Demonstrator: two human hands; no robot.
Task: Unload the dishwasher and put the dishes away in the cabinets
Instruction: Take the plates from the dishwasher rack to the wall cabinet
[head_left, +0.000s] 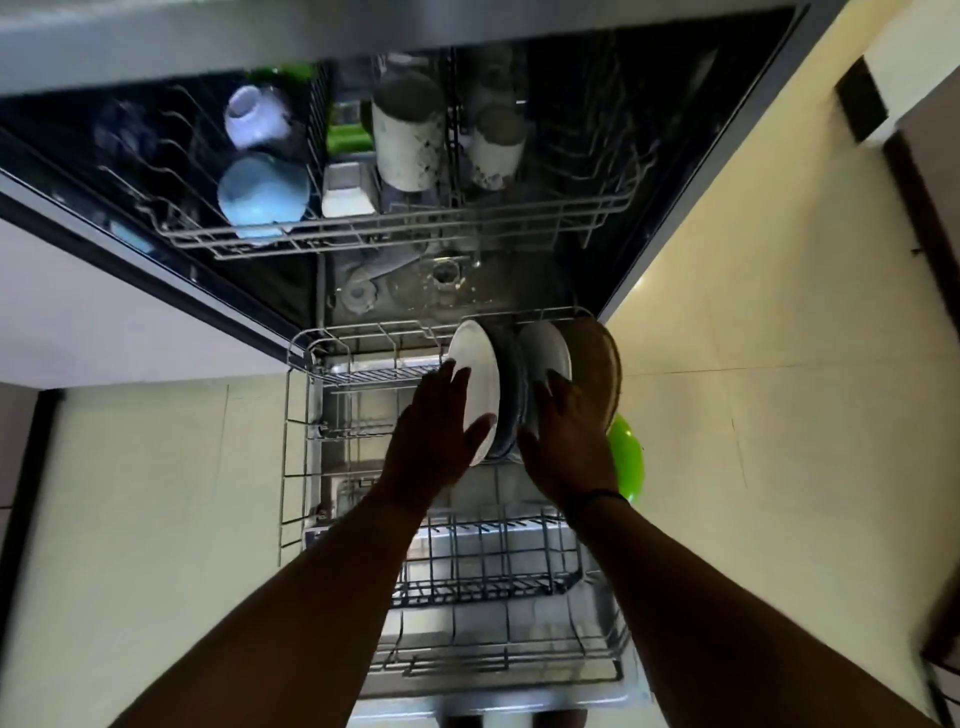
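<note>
The dishwasher's lower rack (307, 415) is pulled out below me. Several plates stand on edge at its far end: a white plate (477, 358), a dark plate (511, 364), a second white plate (546, 347) and a brown plate (597, 358). My left hand (436, 441) lies flat on the left face of the first white plate, with the thumb over its near edge. My right hand (566, 441) presses against the second white plate and the brown one from the right. The plates are held between my two hands.
A green plate (626, 462) stands at the rack's right edge behind my right wrist. The upper rack (415, 228) holds a blue bowl (262, 195), a small white cup (254, 117) and two tall speckled mugs (410, 130). Pale floor tiles lie on both sides.
</note>
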